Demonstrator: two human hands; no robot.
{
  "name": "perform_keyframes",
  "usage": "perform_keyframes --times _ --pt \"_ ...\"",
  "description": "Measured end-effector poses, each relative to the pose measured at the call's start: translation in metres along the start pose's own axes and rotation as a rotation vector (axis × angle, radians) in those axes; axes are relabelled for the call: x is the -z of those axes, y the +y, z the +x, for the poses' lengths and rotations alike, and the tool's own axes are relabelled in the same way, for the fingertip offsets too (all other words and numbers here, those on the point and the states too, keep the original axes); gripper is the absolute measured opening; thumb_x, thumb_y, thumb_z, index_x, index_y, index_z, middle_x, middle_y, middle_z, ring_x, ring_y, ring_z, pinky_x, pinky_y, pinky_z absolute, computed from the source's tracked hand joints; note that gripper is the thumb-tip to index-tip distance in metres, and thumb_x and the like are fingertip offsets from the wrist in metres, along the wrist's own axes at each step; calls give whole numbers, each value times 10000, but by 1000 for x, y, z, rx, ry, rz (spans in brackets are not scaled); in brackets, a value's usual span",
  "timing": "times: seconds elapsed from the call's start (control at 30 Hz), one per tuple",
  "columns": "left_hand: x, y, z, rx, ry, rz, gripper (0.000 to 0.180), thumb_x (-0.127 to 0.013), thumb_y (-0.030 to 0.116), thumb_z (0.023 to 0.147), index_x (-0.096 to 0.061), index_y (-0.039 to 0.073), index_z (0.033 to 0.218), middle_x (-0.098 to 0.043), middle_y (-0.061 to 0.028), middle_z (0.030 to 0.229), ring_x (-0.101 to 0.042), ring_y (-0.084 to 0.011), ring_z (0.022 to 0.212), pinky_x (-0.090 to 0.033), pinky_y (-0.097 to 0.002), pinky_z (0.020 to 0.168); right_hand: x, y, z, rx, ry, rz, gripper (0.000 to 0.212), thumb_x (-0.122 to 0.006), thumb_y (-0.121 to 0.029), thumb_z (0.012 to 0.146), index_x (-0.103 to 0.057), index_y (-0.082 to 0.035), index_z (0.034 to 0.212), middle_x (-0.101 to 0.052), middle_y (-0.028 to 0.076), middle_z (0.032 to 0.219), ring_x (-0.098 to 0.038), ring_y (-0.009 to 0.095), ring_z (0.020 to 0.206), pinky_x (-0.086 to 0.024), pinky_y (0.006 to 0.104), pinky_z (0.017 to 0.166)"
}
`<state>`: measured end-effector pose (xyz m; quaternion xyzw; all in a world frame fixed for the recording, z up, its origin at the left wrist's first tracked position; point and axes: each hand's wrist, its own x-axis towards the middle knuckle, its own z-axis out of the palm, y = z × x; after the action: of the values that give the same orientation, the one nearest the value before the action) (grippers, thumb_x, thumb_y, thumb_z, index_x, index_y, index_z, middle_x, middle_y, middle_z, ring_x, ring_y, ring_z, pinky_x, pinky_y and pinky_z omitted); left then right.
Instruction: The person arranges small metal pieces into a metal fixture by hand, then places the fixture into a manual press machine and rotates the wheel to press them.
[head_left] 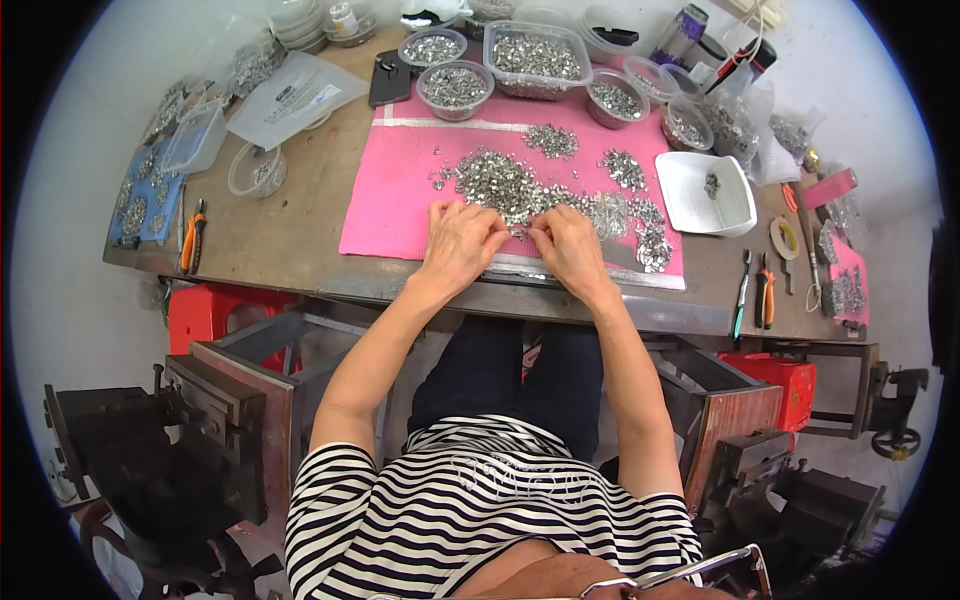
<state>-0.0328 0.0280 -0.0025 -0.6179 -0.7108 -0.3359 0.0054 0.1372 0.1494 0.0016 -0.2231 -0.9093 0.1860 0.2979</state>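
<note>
My left hand (462, 240) and my right hand (570, 245) come together near the front edge of a pink mat (385, 215). The fingers of both are drawn into a pinch, and whatever lies between the tips is too small to make out. Just beyond the fingertips spreads a large pile of small shiny metal pieces (497, 183). Smaller heaps lie around it: one heap (551, 140) behind, another heap (625, 170) to the right, and a long heap (652, 235) beside my right hand.
Behind the mat stand a rectangular plastic tub (537, 60) and several round tubs of metal pieces. A white tray (735, 195) sits at right, near orange-handled pliers (765, 290) and a tape roll (783, 238). More pliers (193, 240) and a clear cup (257, 170) are at left.
</note>
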Motion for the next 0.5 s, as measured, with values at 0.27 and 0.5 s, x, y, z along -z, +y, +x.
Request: perform_keyframes --times 0.27,0.5 --pt "-3 5 4 19 -43 -15 115 -759 240 868 -731 128 874 -642 -33 811 -587 -256 902 -336 -502 979 25 -6 -14 -218 -119 237 119 -766 -89 825 -700 9 841 -647 127 779 -643 291 683 -515 394 649" --pt "-7 1 2 -133 56 17 83 -759 221 876 -747 142 897 -635 -13 806 -578 -240 869 -346 -470 924 28 -1 -17 -167 -206 133 129 -752 -92 841 -678 8 878 -644 147 841 -648 329 791 -512 439 719"
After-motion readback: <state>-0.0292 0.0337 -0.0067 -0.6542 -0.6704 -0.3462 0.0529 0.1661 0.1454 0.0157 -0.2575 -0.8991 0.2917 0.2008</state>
